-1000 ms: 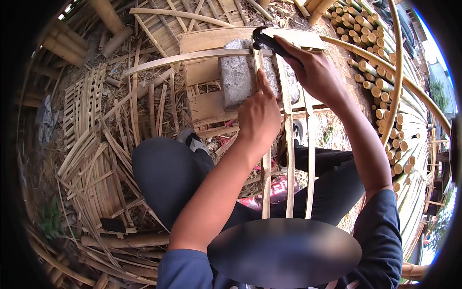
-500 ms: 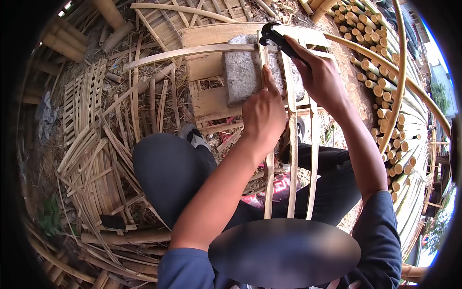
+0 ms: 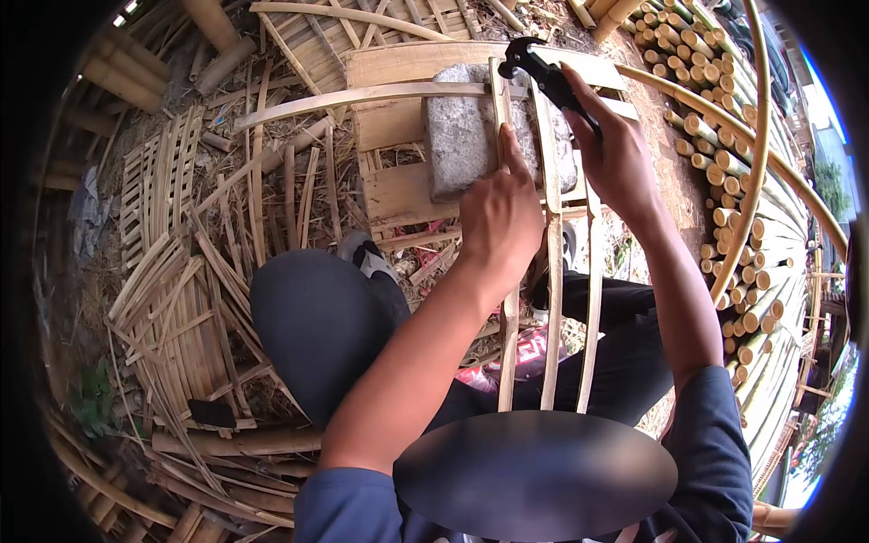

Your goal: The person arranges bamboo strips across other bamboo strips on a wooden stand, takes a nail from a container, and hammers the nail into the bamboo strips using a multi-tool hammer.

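Note:
My right hand [image 3: 611, 145] is wrapped round the handle of a black claw hammer [image 3: 549, 80], its head raised near the far end of a bamboo strip. Over the grey stone block [image 3: 455, 145], my left hand [image 3: 503, 213] grips that bamboo strip [image 3: 509, 348], index finger stretched along it. Two more long strips [image 3: 550, 299] [image 3: 592, 299] run beside it toward my body. A crosswise bamboo strip [image 3: 362, 95] lies over the block and passes under the far end of the held strip. The block rests on wooden planks [image 3: 389, 68].
Cut bamboo poles [image 3: 724, 172] are stacked at the right, with a long curved pole [image 3: 759, 136] in front. Loose split strips [image 3: 181, 317] and a woven lattice [image 3: 163, 172] lie at the left. My bent knee [image 3: 317, 317] is left of the strips.
The hammer and my right hand have moved slightly right and away from the strip's end. The view has shifted a little; my left hand keeps its grip on the strip.

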The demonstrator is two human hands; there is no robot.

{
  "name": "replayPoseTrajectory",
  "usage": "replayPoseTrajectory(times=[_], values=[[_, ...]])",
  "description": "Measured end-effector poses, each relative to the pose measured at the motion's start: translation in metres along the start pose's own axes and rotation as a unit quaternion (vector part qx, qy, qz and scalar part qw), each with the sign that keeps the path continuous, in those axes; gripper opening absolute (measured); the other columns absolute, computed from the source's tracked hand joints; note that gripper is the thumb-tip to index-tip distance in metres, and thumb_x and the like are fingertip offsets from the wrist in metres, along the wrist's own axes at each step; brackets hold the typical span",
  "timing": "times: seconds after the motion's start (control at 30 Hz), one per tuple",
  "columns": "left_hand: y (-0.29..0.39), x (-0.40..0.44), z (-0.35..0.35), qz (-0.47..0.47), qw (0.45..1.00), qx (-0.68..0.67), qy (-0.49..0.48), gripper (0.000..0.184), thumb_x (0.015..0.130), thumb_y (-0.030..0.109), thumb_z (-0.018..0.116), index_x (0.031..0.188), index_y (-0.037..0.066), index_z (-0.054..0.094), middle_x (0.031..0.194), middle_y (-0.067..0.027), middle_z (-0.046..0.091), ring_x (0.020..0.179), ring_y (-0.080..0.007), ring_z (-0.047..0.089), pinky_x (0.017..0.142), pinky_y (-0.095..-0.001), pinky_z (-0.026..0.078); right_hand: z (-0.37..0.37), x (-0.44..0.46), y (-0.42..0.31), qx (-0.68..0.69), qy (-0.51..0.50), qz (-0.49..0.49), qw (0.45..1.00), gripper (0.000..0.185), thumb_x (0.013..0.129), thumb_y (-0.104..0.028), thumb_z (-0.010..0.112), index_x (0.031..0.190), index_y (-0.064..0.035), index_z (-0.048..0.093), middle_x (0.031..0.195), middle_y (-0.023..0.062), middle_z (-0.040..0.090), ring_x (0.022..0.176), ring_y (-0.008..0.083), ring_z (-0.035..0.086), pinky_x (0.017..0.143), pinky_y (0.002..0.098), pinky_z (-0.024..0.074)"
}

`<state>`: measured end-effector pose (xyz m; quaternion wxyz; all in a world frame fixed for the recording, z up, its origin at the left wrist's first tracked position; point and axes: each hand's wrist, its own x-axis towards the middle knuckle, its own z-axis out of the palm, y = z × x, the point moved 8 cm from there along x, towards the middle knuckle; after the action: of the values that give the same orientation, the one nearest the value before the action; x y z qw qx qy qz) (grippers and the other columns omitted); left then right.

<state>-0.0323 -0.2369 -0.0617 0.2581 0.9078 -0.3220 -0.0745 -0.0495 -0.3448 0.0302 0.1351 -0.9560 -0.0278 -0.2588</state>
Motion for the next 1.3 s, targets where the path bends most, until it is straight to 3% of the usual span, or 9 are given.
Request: replayPoseTrajectory(times=[0.13, 0.2, 0.27, 0.37, 0.5, 0.6, 0.67, 0.9, 1.3], values=[[-0.004, 0.0, -0.004, -0.012, 0.999, -0.03, -0.016, 0.071, 0.088, 0.0, 0.051, 0.149, -0.018, 0.02, 0.07, -0.0198, 0.069, 0.051, -0.024, 0.065, 0.041, -0.0352, 0.051, -0.026, 0.001, -0.009, 0.057, 0.141, 0.029, 0.988, 0.05, 0.098, -0.013, 0.061, 0.147, -0.0155, 0.05, 0.094, 0.0239, 0.071, 0.077, 0.0378, 0.072, 0.067, 0.0453, 0.0537], [0.0, -0.006, -0.004, 0.016, 1.0, 0.004, 0.017, 0.069, 0.087, -0.003, 0.043, 0.148, -0.02, 0.017, 0.062, -0.0192, 0.064, 0.044, -0.0241, 0.059, 0.038, -0.0363, 0.047, 0.013, 0.0, 0.005, -0.006, -0.083, 0.039, 0.996, 0.052, 0.097, -0.012, 0.061, 0.147, -0.0164, 0.049, 0.095, 0.0223, 0.071, 0.079, 0.0425, 0.068, 0.068, 0.0469, 0.053], [-0.003, 0.004, -0.001, 0.002, 0.999, -0.025, 0.024, 0.067, 0.09, 0.001, 0.044, 0.149, -0.018, 0.019, 0.06, -0.0154, 0.064, 0.041, -0.0201, 0.056, 0.035, -0.0329, 0.044, -0.011, 0.002, -0.009, 0.029, 0.033, -0.016, 0.999, 0.052, 0.097, -0.012, 0.061, 0.147, -0.0162, 0.049, 0.096, 0.0227, 0.071, 0.078, 0.0415, 0.069, 0.069, 0.0464, 0.053], [-0.005, -0.003, 0.002, -0.022, 0.999, -0.035, -0.009, 0.064, 0.093, 0.004, 0.048, 0.149, -0.015, 0.025, 0.058, -0.01, 0.064, 0.038, -0.0141, 0.051, 0.03, -0.0287, 0.036, -0.036, 0.001, -0.016, 0.035, 0.122, 0.026, 0.992, 0.051, 0.102, -0.016, 0.056, 0.151, -0.0164, 0.044, 0.11, 0.0182, 0.072, 0.081, 0.0206, 0.066, 0.07, 0.034, 0.0542], [-0.003, -0.002, -0.007, -0.018, 0.999, -0.044, -0.02, 0.067, 0.088, -0.001, 0.042, 0.149, -0.018, 0.02, 0.054, -0.0112, 0.06, 0.037, -0.017, 0.05, 0.032, -0.032, 0.04, -0.035, -0.003, 0.01, 0.067, 0.09, 0.119, 0.986, 0.049, 0.103, -0.018, 0.054, 0.151, -0.0192, 0.045, 0.112, 0.0144, 0.07, 0.09, 0.02, 0.066, 0.076, 0.0331, 0.0536], [0.001, -0.001, -0.007, -0.013, 1.0, -0.006, -0.004, 0.068, 0.087, -0.002, 0.043, 0.149, -0.018, 0.021, 0.055, -0.0116, 0.061, 0.038, -0.0177, 0.052, 0.033, -0.0319, 0.041, -0.033, -0.012, 0.022, 0.077, 0.093, 0.14, 0.983, 0.049, 0.104, -0.019, 0.054, 0.152, -0.0193, 0.044, 0.096, 0.008, 0.067, 0.078, 0.013, 0.062, 0.068, 0.029, 0.0496], [0.005, -0.001, -0.014, -0.01, 1.0, 0.013, 0.014, 0.068, 0.087, -0.002, 0.044, 0.149, -0.018, 0.021, 0.056, -0.0123, 0.062, 0.04, -0.0187, 0.055, 0.033, -0.0324, 0.042, -0.031, -0.017, 0.026, 0.106, 0.087, 0.167, 0.976, 0.049, 0.106, -0.018, 0.052, 0.154, -0.0174, 0.041, 0.073, -0.0044, 0.052, 0.06, 0.0014, 0.041, 0.053, 0.0191, 0.0376], [0.01, 0.001, -0.029, -0.023, 0.996, 0.072, 0.038, 0.073, 0.092, 0.015, 0.058, 0.15, -0.014, 0.026, 0.07, -0.0093, 0.068, 0.051, -0.013, 0.06, 0.041, -0.0286, 0.041, -0.024, -0.033, 0.036, 0.149, 0.055, 0.214, 0.964, 0.051, 0.105, -0.021, 0.052, 0.155, -0.0161, 0.04, 0.069, -0.0041, 0.05, 0.059, 0.0026, 0.044, 0.054, 0.0221, 0.0404], [0.018, 0.006, -0.022, -0.036, 0.982, 0.178, 0.049, 0.068, 0.095, 0.017, 0.06, 0.151, -0.008, 0.031, 0.054, 0.004, 0.053, 0.042, -0.0046, 0.04, 0.035, -0.0249, 0.03, -0.008, -0.031, 0.033, 0.184, 0.035, 0.223, 0.957, 0.052, 0.107, -0.021, 0.051, 0.156, -0.0118, 0.036, 0.065, -0.0053, 0.048, 0.054, 0.0012, 0.036, 0.049, 0.0206, 0.0303]])
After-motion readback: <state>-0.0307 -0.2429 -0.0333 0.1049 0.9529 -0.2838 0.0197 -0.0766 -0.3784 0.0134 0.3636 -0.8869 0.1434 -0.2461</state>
